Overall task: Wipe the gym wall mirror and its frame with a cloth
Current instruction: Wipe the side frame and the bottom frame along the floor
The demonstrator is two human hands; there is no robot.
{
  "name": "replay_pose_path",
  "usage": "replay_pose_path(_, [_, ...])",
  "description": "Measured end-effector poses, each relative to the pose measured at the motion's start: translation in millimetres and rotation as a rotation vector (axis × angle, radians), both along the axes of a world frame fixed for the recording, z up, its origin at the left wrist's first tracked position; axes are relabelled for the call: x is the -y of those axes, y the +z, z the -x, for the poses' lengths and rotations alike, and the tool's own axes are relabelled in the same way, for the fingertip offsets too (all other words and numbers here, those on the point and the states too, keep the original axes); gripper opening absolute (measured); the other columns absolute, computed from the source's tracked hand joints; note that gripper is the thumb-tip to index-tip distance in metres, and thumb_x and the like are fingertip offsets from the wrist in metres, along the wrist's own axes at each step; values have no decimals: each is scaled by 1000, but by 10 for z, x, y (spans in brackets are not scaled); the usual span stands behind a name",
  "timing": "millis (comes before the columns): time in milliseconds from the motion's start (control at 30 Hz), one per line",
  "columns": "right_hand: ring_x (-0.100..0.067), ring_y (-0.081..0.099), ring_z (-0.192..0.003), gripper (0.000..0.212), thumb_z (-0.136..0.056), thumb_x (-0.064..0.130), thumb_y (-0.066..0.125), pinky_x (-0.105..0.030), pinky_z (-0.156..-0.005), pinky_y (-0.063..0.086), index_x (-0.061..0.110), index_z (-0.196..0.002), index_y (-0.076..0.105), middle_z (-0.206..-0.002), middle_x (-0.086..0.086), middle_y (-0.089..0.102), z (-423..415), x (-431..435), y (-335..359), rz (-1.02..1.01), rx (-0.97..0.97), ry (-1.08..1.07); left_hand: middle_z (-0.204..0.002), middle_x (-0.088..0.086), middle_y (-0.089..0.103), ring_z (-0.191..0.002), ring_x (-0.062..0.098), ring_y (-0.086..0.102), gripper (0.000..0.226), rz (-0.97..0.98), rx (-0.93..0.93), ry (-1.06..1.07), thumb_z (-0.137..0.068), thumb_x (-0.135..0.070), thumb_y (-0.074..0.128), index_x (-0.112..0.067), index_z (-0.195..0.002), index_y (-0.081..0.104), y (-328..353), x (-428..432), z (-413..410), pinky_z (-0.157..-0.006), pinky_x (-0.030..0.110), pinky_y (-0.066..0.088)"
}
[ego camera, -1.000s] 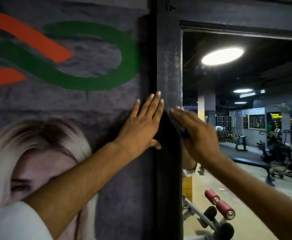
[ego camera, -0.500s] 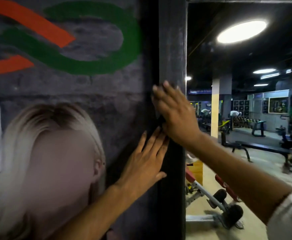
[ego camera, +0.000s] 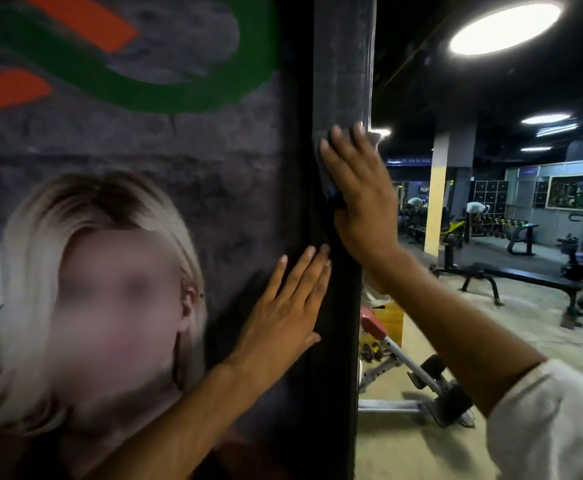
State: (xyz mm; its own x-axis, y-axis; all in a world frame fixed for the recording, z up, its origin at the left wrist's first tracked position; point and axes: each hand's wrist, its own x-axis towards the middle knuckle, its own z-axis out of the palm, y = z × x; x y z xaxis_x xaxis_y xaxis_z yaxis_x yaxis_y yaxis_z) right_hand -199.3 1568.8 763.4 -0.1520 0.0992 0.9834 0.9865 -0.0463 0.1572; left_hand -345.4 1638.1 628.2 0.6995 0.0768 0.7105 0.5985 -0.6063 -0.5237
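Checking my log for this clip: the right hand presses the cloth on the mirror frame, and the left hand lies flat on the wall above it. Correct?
No: the head view shows the left hand below the right hand, not above. The cloth, mirror frame and wall are as stated.
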Motion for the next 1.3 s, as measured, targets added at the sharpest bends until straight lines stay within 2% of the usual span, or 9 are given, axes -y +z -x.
replay_pose_path(200, [-36, 29, -157, 52, -104, 23, 48, -57, -121, 36, 3, -152, 51, -164, -13, 42, -37, 240, -1472, 215, -25, 133, -164, 23, 42, -159, 37, 30, 109, 15, 5, -20, -70, -53, 91, 2, -154, 47, -124, -28, -26, -125, 56, 35])
replay_pose_path(300, [-31, 36, -155, 52, -100, 17, 46, -53, -121, 39, 4, -149, 55, -160, -12, 47, -50, 414, -1367, 236, -7, 173, -169, 22, 33, -161, 36, 24, 119, 5, 39, -48, -72, -53, 89, 1, -162, 32, -185, -23, -43, -126, 55, 34])
replay_pose_path(467, [-25, 36, -154, 50, -98, 3, 58, -35, -126, 25, 11, -148, 58, -156, -7, 53, 56, 424, -159, -42, 16, 101, -176, 21, 11, -163, 36, 15, 122, 8, 52, -48, -79, -52, 85, 0, -167, 19, -185, -11, -31, -129, 55, 27])
replay_pose_path(567, [-29, 37, -154, 56, -92, 6, 57, -37, -129, 19, 14, -147, 60, -156, -5, 54, 76, 179, 163, 39, 74, -6, -177, 21, 0, -165, 35, 4, 122, 3, 30, -40, -84, -54, 79, -1, -168, 8, -281, -9, -7, -131, 55, 22])
replay_pose_path(667, [-34, 33, -155, 64, -85, 5, 57, -50, -130, 17, 10, -149, 57, -161, -8, 48, 68, 4, -210, 117, 136, -73, -177, 21, -1, -165, 36, 1, 125, 28, -9, -56, -83, -56, 79, 0, -168, 6, -503, -33, 8, -131, 56, 20])
replay_pose_path(767, [-36, 33, -155, 59, -90, 6, 57, -59, -128, 19, 6, -148, 58, -161, -11, 46, 48, 50, -891, 168, 155, -23, -173, 21, 21, -163, 37, 15, 127, 89, -16, -84, -72, -55, 89, 1, -164, 21, -760, -58, 13, -129, 56, 27])
replay_pose_path(933, [-32, 37, -154, 55, -95, 13, 52, -59, -122, 34, 11, -149, 58, -160, -6, 50, 60, 328, -1532, 361, 264, -70, -165, 22, 21, -160, 38, 17, 123, 113, -44, -132, -70, -56, 90, 0, -158, 26, -996, -17, 45, -130, 57, 24])
replay_pose_path(1133, [-22, 32, -156, 56, -94, -4, 64, -42, -129, 24, 15, -146, 60, -159, -3, 51, 62, 461, -670, 97, 15, 44, -177, 19, -9, -165, 35, -7, 126, 125, -82, -115, -85, -56, 77, -2, -169, 1, -974, -34, 67, -132, 56, 14])
replay_pose_path(1300, [-28, 28, -158, 73, -86, -22, 55, -40, -130, 25, 7, -153, 51, -166, -10, 39, 56, 253, -1175, 82, -275, 151, -178, 18, -1, -165, 34, -5, 118, 159, -85, -137, -84, -54, 78, -2, -169, 15, -984, -11, 95, -131, 56, 18])
